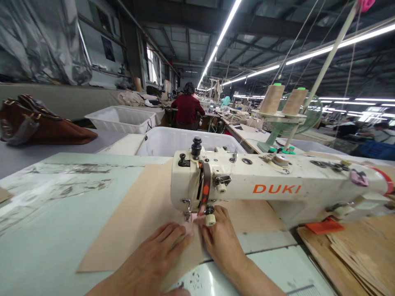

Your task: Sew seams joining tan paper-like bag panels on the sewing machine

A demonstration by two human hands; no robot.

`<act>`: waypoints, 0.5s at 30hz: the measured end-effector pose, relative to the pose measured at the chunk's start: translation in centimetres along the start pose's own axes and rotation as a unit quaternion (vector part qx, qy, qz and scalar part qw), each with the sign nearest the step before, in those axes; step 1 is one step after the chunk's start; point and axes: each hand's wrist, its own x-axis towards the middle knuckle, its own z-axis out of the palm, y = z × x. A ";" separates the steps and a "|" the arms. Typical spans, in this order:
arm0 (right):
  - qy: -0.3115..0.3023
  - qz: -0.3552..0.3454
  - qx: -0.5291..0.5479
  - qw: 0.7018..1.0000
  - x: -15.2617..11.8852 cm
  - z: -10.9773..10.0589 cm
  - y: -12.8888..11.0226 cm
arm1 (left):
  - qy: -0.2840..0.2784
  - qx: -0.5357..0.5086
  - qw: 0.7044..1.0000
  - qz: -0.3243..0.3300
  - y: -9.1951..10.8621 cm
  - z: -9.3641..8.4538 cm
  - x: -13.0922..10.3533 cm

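Note:
A white sewing machine stands across the middle, with its needle end above a large beige sheet on the pale green table. My left hand lies palm down on the sheet, just left of the needle area, its fingers extended and pressing on the material. To the right of the needle, my right hand has bent fingers close together at the sheet's edge, partly behind a machine knob. What its fingertips hold, if anything, is hidden.
Stacked brown pieces and an orange item lie at the right. Behind the machine is a white bin. Thread cones stand back right, a brown bag at left. A person in red sits ahead.

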 end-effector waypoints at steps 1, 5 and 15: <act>0.002 -0.001 0.000 1.000 0.0 0.0 0.0 | 0.010 0.003 1.000 0.000 0.2 0.0 0.0; -0.004 0.000 -0.001 1.000 0.2 0.1 0.0 | 0.045 0.014 0.999 0.011 0.0 0.4 0.1; -0.006 0.009 -0.022 1.000 0.3 0.2 -0.1 | 0.042 -0.008 0.999 0.009 -1.8 2.1 0.2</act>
